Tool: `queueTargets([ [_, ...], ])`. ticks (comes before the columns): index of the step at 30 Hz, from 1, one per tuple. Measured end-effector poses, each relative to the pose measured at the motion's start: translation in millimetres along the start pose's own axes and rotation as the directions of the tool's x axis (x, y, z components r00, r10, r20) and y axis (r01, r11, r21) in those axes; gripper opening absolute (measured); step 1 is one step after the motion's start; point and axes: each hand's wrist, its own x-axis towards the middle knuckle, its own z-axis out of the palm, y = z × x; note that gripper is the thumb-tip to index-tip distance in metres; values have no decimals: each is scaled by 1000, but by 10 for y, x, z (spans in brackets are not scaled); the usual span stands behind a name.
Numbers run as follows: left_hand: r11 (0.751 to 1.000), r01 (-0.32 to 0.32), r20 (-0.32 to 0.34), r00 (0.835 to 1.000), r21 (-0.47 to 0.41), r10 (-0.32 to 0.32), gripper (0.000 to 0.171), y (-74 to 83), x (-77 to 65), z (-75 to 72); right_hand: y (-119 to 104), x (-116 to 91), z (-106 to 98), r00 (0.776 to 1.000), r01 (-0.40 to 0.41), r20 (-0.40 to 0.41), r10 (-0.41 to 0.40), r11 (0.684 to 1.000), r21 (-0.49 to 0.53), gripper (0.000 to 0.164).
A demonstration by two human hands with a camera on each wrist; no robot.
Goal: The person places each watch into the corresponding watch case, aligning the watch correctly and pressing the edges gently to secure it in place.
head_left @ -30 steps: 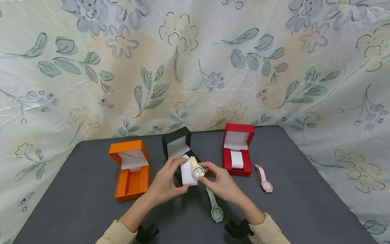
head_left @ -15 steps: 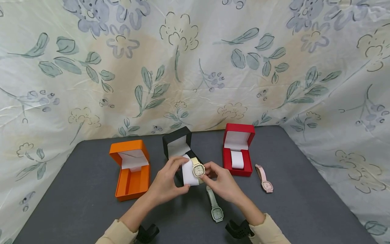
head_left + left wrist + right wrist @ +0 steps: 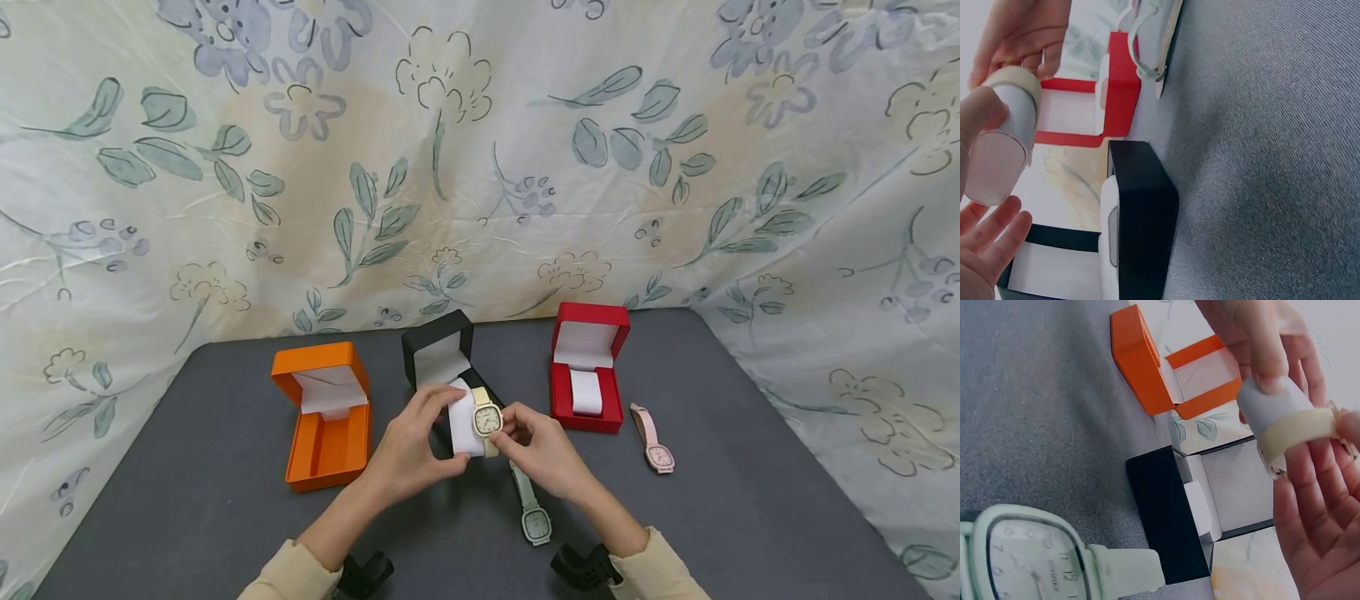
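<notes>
Over the opened black box (image 3: 438,346), my left hand (image 3: 408,446) pinches a white watch cushion (image 3: 460,425) between thumb and fingers. A cream wristwatch (image 3: 487,419) is looped round the cushion's right end, its square face turned toward me. My right hand (image 3: 546,454) grips the watch at its right side, thumb by the dial. In the right wrist view the cream strap (image 3: 1297,430) circles the cushion (image 3: 1269,400). The left wrist view shows the cushion's rounded bare end (image 3: 997,165). Below the right hand lies a pale green wristwatch (image 3: 536,523) on the table.
An open orange box (image 3: 322,483) without a cushion stands on the left. The open red box (image 3: 588,423), right of the black one, has a white cushion (image 3: 585,393) inside. A pink wristwatch (image 3: 657,457) lies farther right on the grey table (image 3: 750,500). Flowered cloth (image 3: 480,208) hangs behind.
The cream watch has turned slightly on the cushion; its dial sits straighter and more lower strap shows beneath it. Both hands stay in nearly the same place.
</notes>
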Motion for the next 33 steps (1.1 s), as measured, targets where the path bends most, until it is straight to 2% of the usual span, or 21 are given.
queueTargets([
  [7,1000,4,-18,1000,8,-4,69,-23,0,10,19,-5,41,1000,18,-12,-17,1000,10,24],
  [11,1000,1,-21,1000,-7,-1,69,-32,-1,12,34,-24,20,996,87,7,-86,995,-47,39],
  [14,1000,-4,-14,1000,-24,3,69,-27,2,9,57,-26,-4,986,162,42,-158,983,-85,52],
  [17,999,-9,0,1000,-36,9,69,-16,4,1,79,-27,-48,974,213,91,-205,974,-77,67],
  [22,998,-21,11,1000,-57,21,70,-7,7,-2,117,-22,-138,953,258,185,-241,963,-74,87],
  [27,996,-35,23,999,-81,37,70,6,11,9,135,-12,-193,940,259,249,-234,963,-72,91],
  [33,994,-55,24,998,-94,57,68,18,13,43,156,-15,-220,935,291,241,-261,951,-99,85],
])
